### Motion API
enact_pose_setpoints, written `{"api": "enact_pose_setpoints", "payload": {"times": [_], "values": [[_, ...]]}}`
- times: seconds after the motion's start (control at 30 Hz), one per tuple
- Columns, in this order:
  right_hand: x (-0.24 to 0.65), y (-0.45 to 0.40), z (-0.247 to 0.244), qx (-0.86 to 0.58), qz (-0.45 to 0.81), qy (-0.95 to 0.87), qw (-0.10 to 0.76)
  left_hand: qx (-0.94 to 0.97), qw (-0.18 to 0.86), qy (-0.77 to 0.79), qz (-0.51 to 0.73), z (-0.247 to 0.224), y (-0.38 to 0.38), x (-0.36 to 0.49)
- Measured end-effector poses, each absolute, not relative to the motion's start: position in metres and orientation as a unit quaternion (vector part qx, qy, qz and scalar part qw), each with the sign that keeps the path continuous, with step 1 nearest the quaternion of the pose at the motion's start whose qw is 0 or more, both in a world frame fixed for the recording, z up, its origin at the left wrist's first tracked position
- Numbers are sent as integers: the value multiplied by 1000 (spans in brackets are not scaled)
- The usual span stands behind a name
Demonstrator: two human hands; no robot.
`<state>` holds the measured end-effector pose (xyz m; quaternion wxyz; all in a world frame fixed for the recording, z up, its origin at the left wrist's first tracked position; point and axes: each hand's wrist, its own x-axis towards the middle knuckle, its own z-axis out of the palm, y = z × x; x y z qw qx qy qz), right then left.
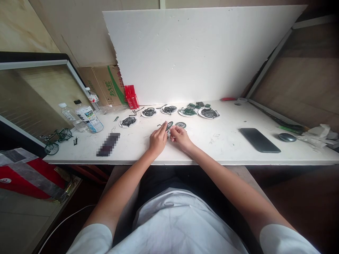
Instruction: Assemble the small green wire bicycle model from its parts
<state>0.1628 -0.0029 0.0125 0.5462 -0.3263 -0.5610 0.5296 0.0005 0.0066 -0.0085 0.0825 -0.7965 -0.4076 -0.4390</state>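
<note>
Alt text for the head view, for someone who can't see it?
Left hand and right hand meet at a small spoked wheel over a white table. Five plates of parts sit beyond; a model bicycle stands far left.

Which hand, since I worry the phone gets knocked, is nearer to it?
Right. The right hand is left of the phone, not touching it; the left hand is farther left.
</note>
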Motion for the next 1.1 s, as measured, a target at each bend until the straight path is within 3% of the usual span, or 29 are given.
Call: {"api": "enact_pose_setpoints", "payload": {"times": [0.27, 0.4, 0.6, 1.1], "values": [[160, -8, 1, -407, 220, -649, 603, -781, 53, -408, -469, -4, 3, 1], [162, -10, 0, -421, 158, -664, 597, -780, 53, -413, -467, -3, 3, 1], [163, -8, 1, -417, 190, -655, 600, -787, 57, -403, -464, -5, 3, 0], [163, -1, 10, -352, 455, -564, 592, -793, 42, -386, -469, -3, 3, -1]]}}
